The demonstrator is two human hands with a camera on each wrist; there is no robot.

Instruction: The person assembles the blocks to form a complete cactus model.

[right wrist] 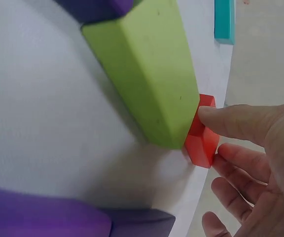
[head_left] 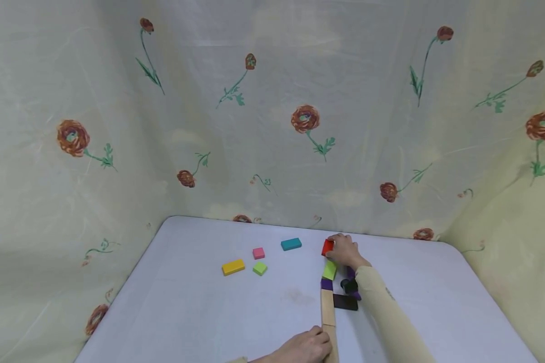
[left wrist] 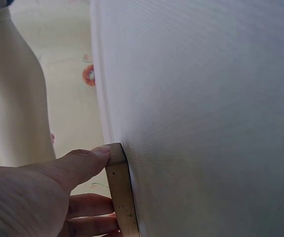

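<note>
A row of blocks runs away from me across the white table (head_left: 186, 312). At its far end my right hand (head_left: 345, 250) pinches a red block (right wrist: 201, 148) between thumb and index finger, with the red block up against the end of a light green block (right wrist: 152, 74). A small purple block (head_left: 327, 285) follows the green one, then plain wooden blocks (head_left: 328, 307) toward me. My left hand (head_left: 304, 348) grips the nearest wooden block (left wrist: 122, 197), thumb at its end and fingers along its side.
Right of the row lie a flat black piece (head_left: 345, 302), a black rounded object (head_left: 349, 286) and purple blocks (right wrist: 43, 215). Farther left are a teal block (head_left: 291, 244), a pink block (head_left: 258, 253), a yellow block (head_left: 233, 267) and a small green block (head_left: 260, 268). Flowered cloth (head_left: 263, 151) hangs behind.
</note>
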